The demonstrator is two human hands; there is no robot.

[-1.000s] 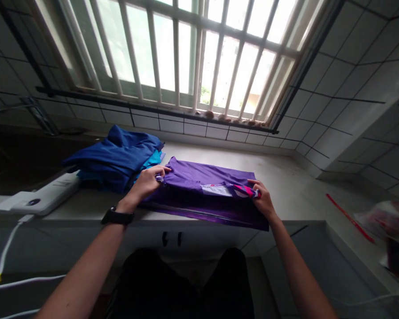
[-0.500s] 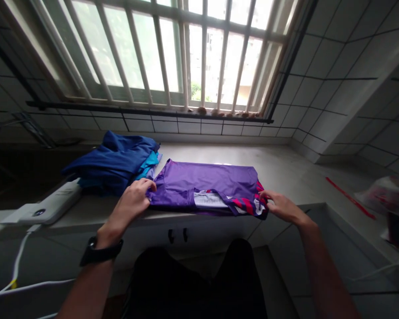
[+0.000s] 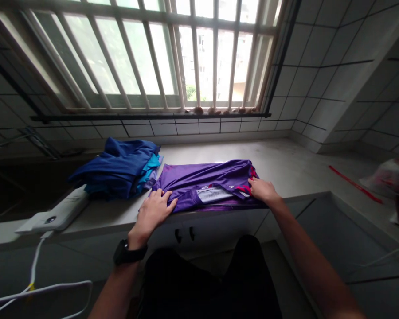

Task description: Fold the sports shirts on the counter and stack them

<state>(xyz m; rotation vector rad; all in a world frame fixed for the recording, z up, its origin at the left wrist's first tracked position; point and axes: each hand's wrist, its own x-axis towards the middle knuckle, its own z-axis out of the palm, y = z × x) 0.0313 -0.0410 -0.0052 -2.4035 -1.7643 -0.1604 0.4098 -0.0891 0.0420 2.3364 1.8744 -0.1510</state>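
Note:
A purple shirt [image 3: 206, 175] with red-and-navy striped trim lies folded into a long strip along the front of the counter, its collar opening showing a silvery-grey lining. My left hand [image 3: 156, 208], with a black watch on the wrist, rests on the shirt's left end, fingers spread over the cloth. At the opposite end, my right hand [image 3: 264, 190] has its fingers closed on the striped edge; the fingertips are partly hidden by the fabric. Creases run across the purple cloth between both hands.
Left of the shirt sits a pile of blue clothes [image 3: 119, 166], beside a white power strip [image 3: 61, 210] with a white cable. The dark sink [image 3: 9, 190] lies beyond. A red strip [image 3: 354, 184] and a plastic bag [image 3: 389, 177] are at the right. A barred window stands behind.
Both hands have moved inward along the shirt. My left hand has let go of its end and spread flat; the cloth is more wrinkled and its right end has shifted left.

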